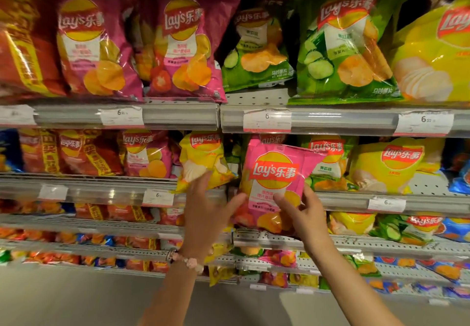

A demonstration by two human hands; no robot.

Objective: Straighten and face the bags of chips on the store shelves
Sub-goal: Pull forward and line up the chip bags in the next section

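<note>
A pink bag (273, 183) of Lay's chips, its red banner reading "Lay's乐事", sits at centre frame in front of the second shelf rail (356, 200), tilted slightly with its top right corner crumpled. The right hand (304, 214) grips its lower right edge, thumb across the face. The left hand (207, 214) has its thumb against the bag's lower left edge while its fingers reach up to touch a yellow bag (203, 160) just left of it, which leans forward over the rail; a beaded bracelet (189, 259) circles that wrist. Behind the pink bag stand a green bag (328, 163) and, further right, another yellow one (386, 165). In the upper half of the frame, the top shelf (254, 95) shows bare perforated metal below a set-back green cucumber bag (259, 51), between magenta bags (188, 46) and a larger green bag (348, 48). Price tags (424, 122) read "6.50"; others are blurred.
</note>
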